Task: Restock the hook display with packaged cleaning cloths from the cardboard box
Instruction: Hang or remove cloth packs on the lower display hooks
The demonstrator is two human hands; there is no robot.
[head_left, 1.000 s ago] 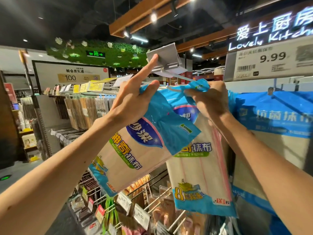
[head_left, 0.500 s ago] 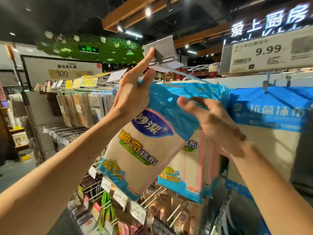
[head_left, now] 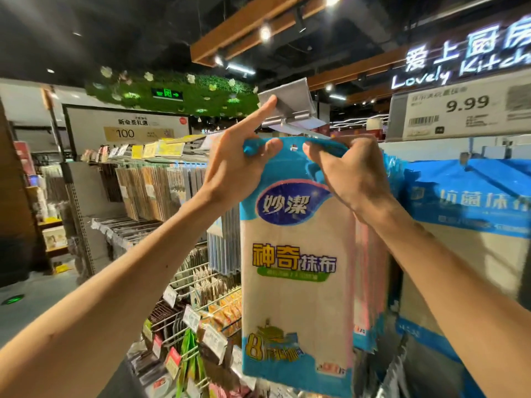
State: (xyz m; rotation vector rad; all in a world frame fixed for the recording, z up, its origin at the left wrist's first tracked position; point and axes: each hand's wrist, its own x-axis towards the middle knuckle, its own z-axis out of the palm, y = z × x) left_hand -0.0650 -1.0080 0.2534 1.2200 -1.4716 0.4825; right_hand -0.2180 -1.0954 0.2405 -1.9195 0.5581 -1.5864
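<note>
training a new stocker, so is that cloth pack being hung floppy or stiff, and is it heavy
Probably floppy: the cloth pack crumples at its blue header where the left hand and right hand pinch it. Likely light, since fingertip pinches alone carry it. The glossy film may be slippery, so hold near the hang hole.

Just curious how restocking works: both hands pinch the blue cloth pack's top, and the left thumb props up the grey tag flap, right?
No: the head view shows the index finger of the left hand, not its thumb, propping the tag flap.
</note>
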